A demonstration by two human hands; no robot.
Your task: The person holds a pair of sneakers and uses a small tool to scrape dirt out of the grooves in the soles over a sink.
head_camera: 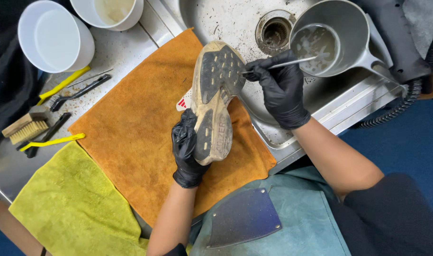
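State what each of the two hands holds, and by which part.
Left hand: shoe, gripped at its heel end. Right hand: thin metal pick, pinched near its tip.

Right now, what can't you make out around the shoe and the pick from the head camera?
- Shoe upper: hidden, since the sole faces the camera.
- Metal pick tip: too small to see where it meets the tread beside the right hand.
- Left hand fingertips: hidden behind the heel.
- White cup: cut off by the top edge.
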